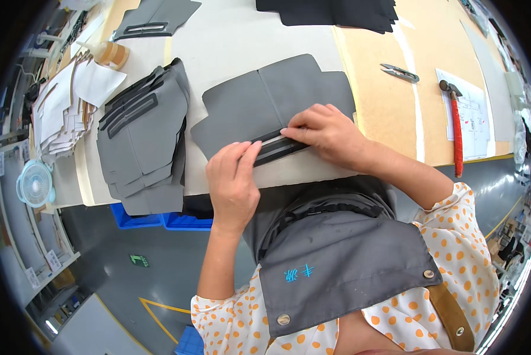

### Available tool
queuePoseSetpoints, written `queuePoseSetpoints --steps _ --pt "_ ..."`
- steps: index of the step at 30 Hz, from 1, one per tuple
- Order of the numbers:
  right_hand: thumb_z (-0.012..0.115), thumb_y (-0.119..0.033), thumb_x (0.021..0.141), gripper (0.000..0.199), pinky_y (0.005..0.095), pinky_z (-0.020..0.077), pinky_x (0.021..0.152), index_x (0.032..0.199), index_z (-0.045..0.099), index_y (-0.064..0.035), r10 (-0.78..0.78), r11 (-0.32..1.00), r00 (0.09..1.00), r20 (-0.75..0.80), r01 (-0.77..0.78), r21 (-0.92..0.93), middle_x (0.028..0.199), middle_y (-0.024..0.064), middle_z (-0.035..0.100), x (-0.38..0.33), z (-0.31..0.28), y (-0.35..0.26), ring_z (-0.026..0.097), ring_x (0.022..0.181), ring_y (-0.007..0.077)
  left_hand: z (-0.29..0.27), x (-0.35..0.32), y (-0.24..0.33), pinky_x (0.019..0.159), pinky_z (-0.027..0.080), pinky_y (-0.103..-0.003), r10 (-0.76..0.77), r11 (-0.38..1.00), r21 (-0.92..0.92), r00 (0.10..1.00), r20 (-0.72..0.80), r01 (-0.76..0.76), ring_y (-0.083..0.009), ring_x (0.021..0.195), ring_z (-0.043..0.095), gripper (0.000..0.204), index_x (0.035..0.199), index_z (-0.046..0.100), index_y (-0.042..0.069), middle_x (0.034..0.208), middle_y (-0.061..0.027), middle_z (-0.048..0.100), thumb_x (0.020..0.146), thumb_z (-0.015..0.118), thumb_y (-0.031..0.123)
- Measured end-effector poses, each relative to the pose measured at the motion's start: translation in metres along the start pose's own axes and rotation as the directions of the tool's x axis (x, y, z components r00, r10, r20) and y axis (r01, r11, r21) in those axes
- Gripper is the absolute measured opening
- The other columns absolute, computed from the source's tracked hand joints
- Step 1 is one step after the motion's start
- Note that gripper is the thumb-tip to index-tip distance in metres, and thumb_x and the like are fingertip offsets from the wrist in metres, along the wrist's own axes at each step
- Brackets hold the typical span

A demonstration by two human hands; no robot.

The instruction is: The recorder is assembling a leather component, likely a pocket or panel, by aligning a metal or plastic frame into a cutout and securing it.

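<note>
A flat grey cut piece [265,97], notched at its corners and creased down the middle, lies on the table in front of me. Along its near edge runs a black strip frame [277,149] with a long narrow slot. My left hand [233,183] pinches the left end of this frame between thumb and fingers. Toward the frame's upper right edge, my right hand [327,133] is closed in a pinch, its fingertips pressed on the strip. Left of the piece sits a stack of similar grey pieces [141,142] with black slotted frames on them.
Paper patterns [64,112] pile up at the left beside a glue bottle [113,54] and a small fan [36,183]. Thread snips [400,73] and a red-handled hammer [456,133] lie at the right. Black pieces [336,13] are stacked at the back. Blue bins [185,222] stand below the table edge.
</note>
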State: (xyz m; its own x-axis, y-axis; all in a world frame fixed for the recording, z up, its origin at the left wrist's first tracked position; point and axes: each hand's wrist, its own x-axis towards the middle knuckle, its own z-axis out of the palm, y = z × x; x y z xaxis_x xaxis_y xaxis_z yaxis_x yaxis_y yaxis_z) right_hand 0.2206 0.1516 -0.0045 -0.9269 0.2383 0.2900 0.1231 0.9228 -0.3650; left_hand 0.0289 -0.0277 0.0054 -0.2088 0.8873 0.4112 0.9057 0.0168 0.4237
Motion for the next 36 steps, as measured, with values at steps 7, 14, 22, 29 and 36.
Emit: queuePoseSetpoints --steps 7,14,22,29,36 --pt "0.064 -0.001 0.085 0.041 0.0354 0.0498 0.090 0.123 0.074 -0.0109 -0.004 0.994 0.999 -0.041 0.008 0.112 0.116 0.0030 0.066 -0.003 0.002 0.007 0.061 0.108 0.0230 0.014 0.006 0.008 0.100 0.045 -0.041 0.076 0.996 0.041 0.991 0.114 -0.081 -0.0273 0.115 0.061 0.049 0.129 0.070 0.008 0.121 -0.0066 0.064 0.084 0.060 -0.009" --pt "0.064 -0.011 0.087 0.041 0.0346 0.0489 0.085 0.126 0.069 -0.0038 -0.193 0.962 0.972 0.135 0.215 -0.171 0.117 0.0030 0.061 -0.006 -0.008 0.000 0.059 0.106 0.0222 0.012 0.008 0.014 0.103 0.045 -0.043 0.056 0.994 0.079 0.981 0.187 -0.071 -0.0278 0.119 0.059 0.053 0.133 0.069 0.008 0.124 -0.0093 0.063 0.084 0.058 -0.008" --pt "0.068 -0.005 0.092 0.022 0.0404 0.0519 0.088 0.114 0.073 -0.0059 0.256 0.925 0.964 -0.072 -0.223 0.307 0.103 0.0091 0.066 -0.001 -0.010 -0.011 0.062 0.099 0.0295 0.006 0.021 -0.004 0.108 0.042 -0.044 0.106 0.987 0.108 0.989 0.107 -0.118 -0.0288 0.126 0.059 0.051 0.129 0.070 0.009 0.125 -0.0078 0.065 0.083 0.058 -0.009" --pt "0.071 -0.014 0.092 0.009 0.0404 0.0507 0.084 0.097 0.070 -0.0066 0.197 0.956 0.977 -0.084 -0.173 0.235 0.095 0.0088 0.063 0.016 0.004 -0.020 0.061 0.093 0.0290 0.005 -0.009 -0.012 0.105 0.045 -0.043 0.063 0.989 0.132 0.998 0.023 -0.066 -0.0269 0.122 0.059 0.048 0.126 0.070 0.007 0.122 -0.0059 0.064 0.081 0.059 -0.009" --pt "0.071 -0.015 0.092 0.010 0.0409 0.0497 0.083 0.091 0.067 -0.0061 0.230 0.959 0.973 -0.008 -0.226 0.173 0.091 0.0098 0.061 0.027 0.000 -0.023 0.060 0.090 0.0299 0.011 -0.014 -0.015 0.102 0.047 -0.042 0.074 0.987 0.144 0.997 0.021 -0.076 -0.0265 0.120 0.059 0.043 0.126 0.070 0.008 0.121 -0.0057 0.063 0.085 0.063 -0.005"
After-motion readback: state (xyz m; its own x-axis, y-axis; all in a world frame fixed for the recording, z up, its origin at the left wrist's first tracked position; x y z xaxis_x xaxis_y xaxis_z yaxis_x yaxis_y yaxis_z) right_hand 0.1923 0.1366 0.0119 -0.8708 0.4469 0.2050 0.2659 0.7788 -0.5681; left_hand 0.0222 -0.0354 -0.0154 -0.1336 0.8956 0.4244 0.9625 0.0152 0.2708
